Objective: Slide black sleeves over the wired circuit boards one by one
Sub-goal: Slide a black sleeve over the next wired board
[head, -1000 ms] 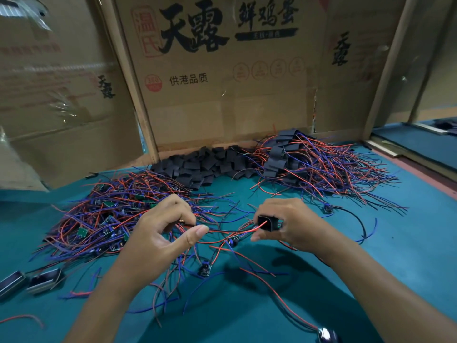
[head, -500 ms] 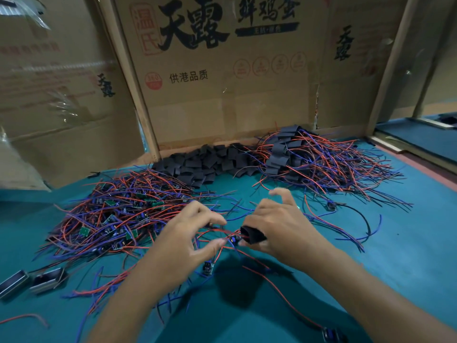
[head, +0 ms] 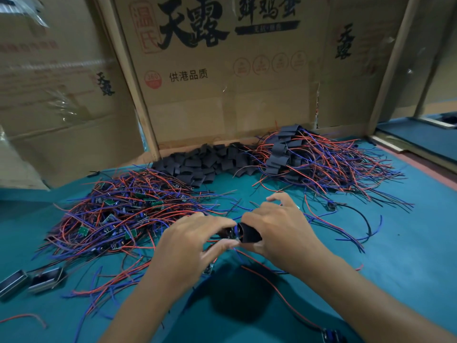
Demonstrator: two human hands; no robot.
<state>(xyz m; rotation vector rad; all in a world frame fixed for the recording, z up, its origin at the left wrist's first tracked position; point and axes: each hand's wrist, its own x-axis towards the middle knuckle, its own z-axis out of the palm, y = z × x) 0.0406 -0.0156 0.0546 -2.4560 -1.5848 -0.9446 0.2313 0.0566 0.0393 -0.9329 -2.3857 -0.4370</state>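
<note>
Both hands meet mid-table, working one black sleeve (head: 250, 233) onto a wired board.

R hand (head: 282, 231) pinches the sleeve btwn thumb and curled fingers, index lifted; L hand (head: 195, 241) pinches the wired circuit board (head: 231, 234) at the sleeve's open mouth, thumb and forefinger pressed together on it. Board mostly hidden by fingers, so how far in it sits can't be told. Red/blue leads trail from the grip toward the person. No bins: everything lies loose on the teal table (head: 395, 256). Pile of unsleeved boards w/ wires (head: 118, 214) to the L, heap of loose black sleeves (head: 205, 162) behind by the cardboard wall (head: 222, 100), pile of sleeved boards (head: 309, 162) back R. Two small metal parts (head: 29, 283) near the L edge.
</note>
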